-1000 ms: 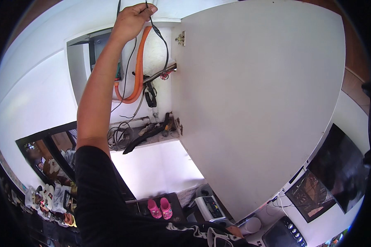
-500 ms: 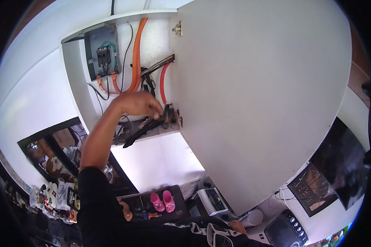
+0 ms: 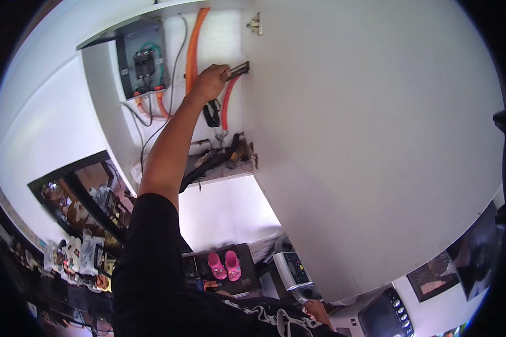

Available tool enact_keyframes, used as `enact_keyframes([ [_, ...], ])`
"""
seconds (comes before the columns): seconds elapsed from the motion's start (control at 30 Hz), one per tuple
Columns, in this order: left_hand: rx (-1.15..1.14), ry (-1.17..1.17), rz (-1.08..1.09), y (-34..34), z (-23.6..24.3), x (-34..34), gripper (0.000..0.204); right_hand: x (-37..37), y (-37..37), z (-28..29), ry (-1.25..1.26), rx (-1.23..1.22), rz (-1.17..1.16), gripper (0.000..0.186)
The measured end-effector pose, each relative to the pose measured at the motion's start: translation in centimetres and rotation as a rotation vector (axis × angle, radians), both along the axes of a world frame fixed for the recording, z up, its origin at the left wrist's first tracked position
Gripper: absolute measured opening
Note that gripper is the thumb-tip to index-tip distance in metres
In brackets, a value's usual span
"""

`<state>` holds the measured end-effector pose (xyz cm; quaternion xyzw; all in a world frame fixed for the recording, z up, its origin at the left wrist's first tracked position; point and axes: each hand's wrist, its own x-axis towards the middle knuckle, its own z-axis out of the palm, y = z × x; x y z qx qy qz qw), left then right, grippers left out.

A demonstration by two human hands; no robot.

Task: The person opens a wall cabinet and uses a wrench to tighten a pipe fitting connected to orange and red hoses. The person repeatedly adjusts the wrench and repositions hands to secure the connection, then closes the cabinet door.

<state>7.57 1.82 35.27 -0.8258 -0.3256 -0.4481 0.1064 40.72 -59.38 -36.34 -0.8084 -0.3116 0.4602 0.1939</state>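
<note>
My left hand (image 3: 211, 84) reaches into an open wall cabinet (image 3: 104, 112). Its fingers are closed around a dark, slim bar (image 3: 239, 70) that slants up to the cabinet's right side. A black strap loop (image 3: 212, 113) hangs just below the hand. Beside it run a thick orange conduit (image 3: 192, 50) and a red tube (image 3: 226, 106). Dark debris and a long black piece (image 3: 208, 167) lie on the cabinet floor, partly behind my forearm. Low on the right, my right hand (image 3: 316, 310) is near my body; its fingers are too small and partly hidden to read.
The large grey cabinet door (image 3: 371, 140) stands open on the right, filling much of the view. An open breaker box (image 3: 144, 64) with wires is at the cabinet's upper left. Below are pink clogs (image 3: 232, 265), a white-and-grey appliance (image 3: 292, 271), a washing machine (image 3: 382, 314) and piled shoes (image 3: 73, 255).
My left hand has risen from above the debris on the cabinet floor to the slanting bar and closed on it. The view has shifted slightly.
</note>
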Motion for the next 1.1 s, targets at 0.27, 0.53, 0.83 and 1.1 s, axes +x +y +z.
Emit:
enact_keyframes([
  [0.27,-0.282,-0.137,-0.103,4.3,-0.3,0.6,0.048,-1.9,-2.1,1.2,-0.012,-0.021,-0.059,0.042],
  [0.53,-0.433,-0.300,-0.128,5.1,-0.9,1.1,0.044,-1.9,-6.5,-5.4,-0.176,0.094,0.056,0.036],
  [0.83,-0.436,-0.473,-0.272,7.2,-3.1,0.5,0.042,0.4,-8.4,-6.8,-0.017,0.012,-0.032,0.039],
  [1.1,-0.472,-0.497,-0.318,7.7,-4.0,-1.2,0.040,10.4,3.6,22.7,-0.168,1.039,-0.429,0.066],
])
